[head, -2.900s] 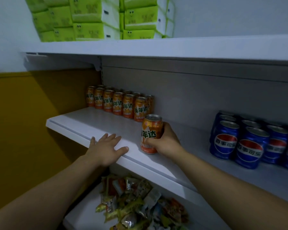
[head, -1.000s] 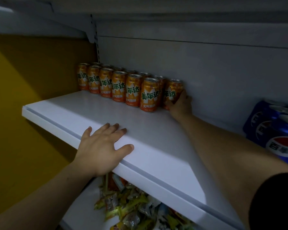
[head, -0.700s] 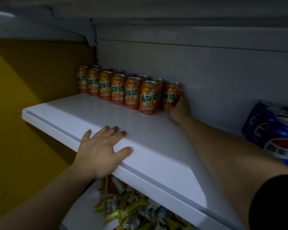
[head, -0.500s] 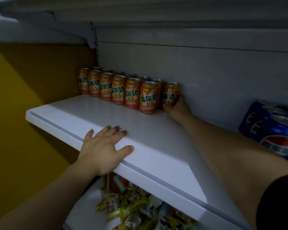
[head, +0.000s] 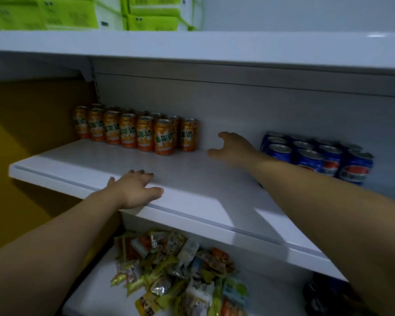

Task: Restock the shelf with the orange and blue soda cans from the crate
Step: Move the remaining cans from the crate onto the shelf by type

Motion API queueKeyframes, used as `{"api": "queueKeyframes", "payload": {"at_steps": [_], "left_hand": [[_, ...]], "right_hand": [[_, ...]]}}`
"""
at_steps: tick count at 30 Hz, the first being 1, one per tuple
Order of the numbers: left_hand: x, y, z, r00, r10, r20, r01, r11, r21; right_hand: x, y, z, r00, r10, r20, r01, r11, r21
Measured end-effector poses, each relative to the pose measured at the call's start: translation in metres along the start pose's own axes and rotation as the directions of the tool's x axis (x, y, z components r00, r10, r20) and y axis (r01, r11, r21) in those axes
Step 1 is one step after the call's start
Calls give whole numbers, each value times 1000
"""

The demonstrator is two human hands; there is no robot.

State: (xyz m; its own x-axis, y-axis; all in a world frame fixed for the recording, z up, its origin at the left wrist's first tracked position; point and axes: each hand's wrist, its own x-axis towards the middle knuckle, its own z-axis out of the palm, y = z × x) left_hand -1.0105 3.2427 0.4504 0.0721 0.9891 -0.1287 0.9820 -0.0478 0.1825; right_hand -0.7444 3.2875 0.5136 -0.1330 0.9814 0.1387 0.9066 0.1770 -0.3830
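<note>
Right hand (head: pixel 234 148) loosely curled near glossy cylindrical orange cans (head: pixel 162 139).

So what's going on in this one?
A person is stocking soda on a shelf. The right hand is open and empty, between the row of orange cans and the blue cans, touching neither. The left hand rests flat on the shelf's front edge. No crate is in view.

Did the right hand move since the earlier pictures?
Yes. The right hand let go of the rightmost orange soda can and drew back to the right, toward the blue soda cans.
</note>
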Motion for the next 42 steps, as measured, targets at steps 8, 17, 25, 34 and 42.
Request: {"api": "queueKeyframes", "payload": {"at_steps": [8,17,25,34,42], "left_hand": [[-43,114,-4,954,299,-32,-300,937,-182],[-100,237,7,841,537,-63,-537,816,-217],[-157,309,24,738,675,-7,-660,720,-212],[-194,339,41,654,756,27,-743,649,-167],[-211,361,41,578,815,31,-806,577,-135]], "right_hand": [[-96,39,-72,981,165,-104,-173,982,-79],[-223,112,-135,885,384,-264,-429,893,-139],[-326,157,-162,791,533,-301,-578,812,-80],[-381,173,-167,739,600,-305,-642,764,-54],[-403,174,-170,705,627,-331,-679,732,-58]]}}
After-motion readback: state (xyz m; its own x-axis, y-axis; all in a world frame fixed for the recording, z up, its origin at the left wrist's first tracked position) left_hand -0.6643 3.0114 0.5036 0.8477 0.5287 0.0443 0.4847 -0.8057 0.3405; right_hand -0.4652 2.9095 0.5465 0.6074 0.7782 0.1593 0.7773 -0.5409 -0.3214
